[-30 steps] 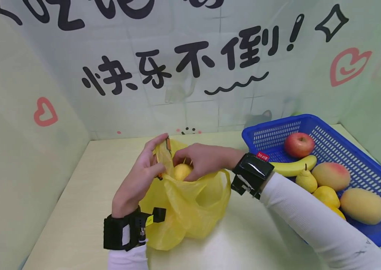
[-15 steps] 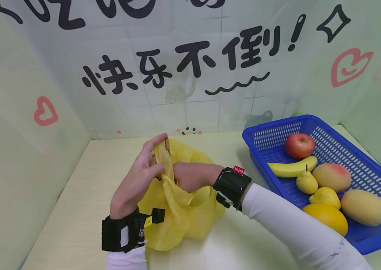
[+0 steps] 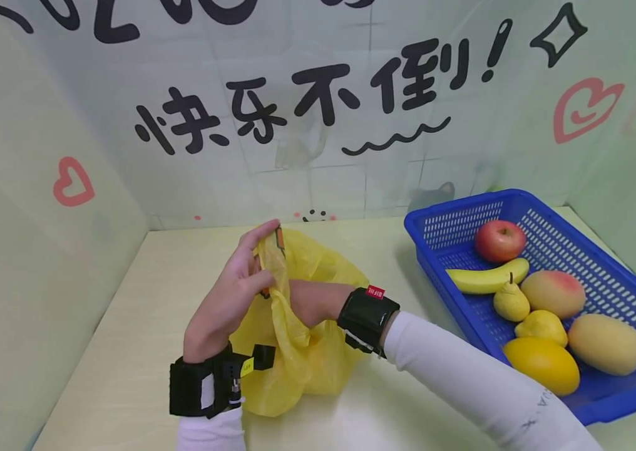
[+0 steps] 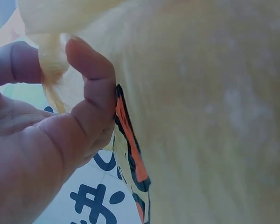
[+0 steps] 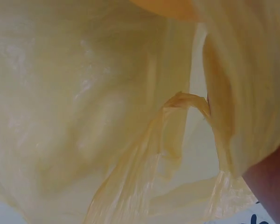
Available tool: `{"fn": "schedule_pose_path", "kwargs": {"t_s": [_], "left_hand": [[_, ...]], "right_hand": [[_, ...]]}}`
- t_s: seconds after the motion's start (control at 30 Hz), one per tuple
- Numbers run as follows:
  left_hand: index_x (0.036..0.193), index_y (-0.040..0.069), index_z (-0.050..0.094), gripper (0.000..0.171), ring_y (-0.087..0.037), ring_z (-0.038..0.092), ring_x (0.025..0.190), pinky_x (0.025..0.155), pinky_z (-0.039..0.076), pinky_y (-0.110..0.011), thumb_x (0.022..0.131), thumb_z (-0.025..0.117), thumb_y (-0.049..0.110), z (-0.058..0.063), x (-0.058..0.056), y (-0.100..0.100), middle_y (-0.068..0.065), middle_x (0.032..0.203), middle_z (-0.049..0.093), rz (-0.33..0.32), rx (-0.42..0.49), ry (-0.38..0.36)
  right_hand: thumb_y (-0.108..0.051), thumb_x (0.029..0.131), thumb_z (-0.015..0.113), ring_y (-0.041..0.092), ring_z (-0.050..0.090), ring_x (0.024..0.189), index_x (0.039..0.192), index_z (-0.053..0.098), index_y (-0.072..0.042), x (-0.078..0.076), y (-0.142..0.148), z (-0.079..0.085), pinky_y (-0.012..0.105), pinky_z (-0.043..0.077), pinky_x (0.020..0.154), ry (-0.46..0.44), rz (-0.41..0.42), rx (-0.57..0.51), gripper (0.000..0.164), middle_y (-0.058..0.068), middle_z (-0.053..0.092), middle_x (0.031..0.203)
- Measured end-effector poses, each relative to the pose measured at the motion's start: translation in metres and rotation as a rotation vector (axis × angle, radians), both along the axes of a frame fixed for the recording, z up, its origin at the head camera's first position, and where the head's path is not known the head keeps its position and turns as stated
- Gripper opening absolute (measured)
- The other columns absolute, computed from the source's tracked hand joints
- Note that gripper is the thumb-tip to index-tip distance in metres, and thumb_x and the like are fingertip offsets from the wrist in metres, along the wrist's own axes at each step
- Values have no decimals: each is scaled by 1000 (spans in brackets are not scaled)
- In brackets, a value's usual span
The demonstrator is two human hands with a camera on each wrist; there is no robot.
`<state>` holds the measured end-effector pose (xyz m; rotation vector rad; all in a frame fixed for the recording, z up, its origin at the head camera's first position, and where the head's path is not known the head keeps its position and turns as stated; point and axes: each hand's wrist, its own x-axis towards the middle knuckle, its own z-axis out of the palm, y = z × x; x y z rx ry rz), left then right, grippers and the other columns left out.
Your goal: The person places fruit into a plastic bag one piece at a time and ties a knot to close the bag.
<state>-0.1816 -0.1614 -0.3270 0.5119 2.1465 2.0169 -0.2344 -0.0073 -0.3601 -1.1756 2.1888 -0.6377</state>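
A thin yellow plastic bag (image 3: 318, 363) stands on the table with its mouth gathered upward. My left hand (image 3: 233, 285) grips the left side of its mouth, thumb toward the near side, by a strip with orange and black print. In the left wrist view, the left hand's fingers (image 4: 91, 70) curl around the bag's edge. My right hand (image 3: 315, 300) reaches down into the bag, so its fingers are hidden by the plastic. In the right wrist view, an orange-yellow rounded thing (image 5: 170, 7) shows at the top, among folds of the bag; I cannot tell whether the fingers hold it.
To the right, a blue plastic basket (image 3: 442, 294) holds a red apple (image 3: 500, 241), a banana (image 3: 487, 279), a pear (image 3: 511, 302), a lemon (image 3: 541, 327), a yellow mango (image 3: 543, 363), a pinkish peach-like fruit (image 3: 553, 293) and a tan oval fruit (image 3: 607, 343). A printed wall sheet (image 3: 318, 181) stands behind the table.
My right hand has moved down and left into the bag with a round yellow fruit, now out of sight in the head view. My left hand has kept its grip on the bag.
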Motion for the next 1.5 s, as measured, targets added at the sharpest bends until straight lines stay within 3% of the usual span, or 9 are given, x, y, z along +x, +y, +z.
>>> {"fn": "schedule_pose_path", "kwargs": {"t_s": [0.27, 0.47, 0.7, 0.87, 1.1, 1.23, 1.4, 1.5], "left_hand": [[156, 8, 13, 78, -36, 29, 140, 86, 48, -16, 85, 35, -12, 1, 0, -1, -9, 161, 13, 1, -5, -6], [156, 8, 13, 78, -36, 31, 137, 84, 49, -16, 85, 35, -12, 1, 0, -3, -9, 160, 13, 1, -15, -9], [156, 9, 14, 77, -38, 35, 129, 83, 50, -17, 85, 36, -11, 2, 1, -5, -10, 159, 12, 13, -45, 6], [156, 11, 16, 77, -35, 36, 128, 89, 49, -16, 85, 36, -9, 3, 1, -9, -6, 157, 13, 32, -65, -11], [157, 14, 17, 77, -27, 43, 116, 86, 50, -17, 85, 37, -6, 5, 2, -16, -5, 154, 17, 80, -100, -60], [156, 17, 18, 77, -26, 41, 117, 87, 51, -18, 85, 36, -5, 5, 3, -22, -5, 148, 21, 97, -100, -107], [156, 18, 19, 76, -24, 39, 119, 87, 49, -17, 85, 33, -5, 4, 4, -26, -4, 148, 22, 95, -109, -129], [156, 17, 18, 76, -25, 38, 121, 88, 49, -17, 85, 32, -5, 4, 3, -27, -4, 150, 18, 82, -118, -123]], "right_hand": [[-21, 88, 72, 14, 47, 95, 98, 50, -8, -1, -7, -10, 19, 36, 84, 22, -71, 95, 27, -1, 38, 89], [-21, 88, 71, 14, 47, 102, 105, 50, -8, -4, -9, -16, 20, 36, 90, -41, -108, 94, 30, -1, 39, 94], [-18, 94, 62, 11, 49, 87, 97, 55, -8, -8, -12, -19, 17, 38, 79, -76, -119, 115, 13, -2, 42, 82], [-26, 96, 59, 12, 53, 84, 99, 57, -14, -9, -14, -23, 18, 40, 77, -65, -121, 145, 12, -3, 47, 79], [-24, 98, 58, 12, 51, 77, 97, 59, -14, -9, -17, -24, 18, 38, 70, 88, -47, 181, 10, -4, 45, 77], [-19, 99, 55, 12, 51, 82, 104, 62, -15, -8, -18, -26, 18, 37, 74, 159, 30, 156, 9, -3, 48, 81], [-18, 100, 54, 13, 53, 86, 119, 64, -18, -8, -18, -28, 18, 39, 78, 192, 56, 167, 21, -2, 55, 89], [-22, 100, 55, 14, 56, 88, 129, 61, -22, -8, -16, -26, 19, 41, 80, 166, 35, 172, 30, -2, 60, 96]]}}
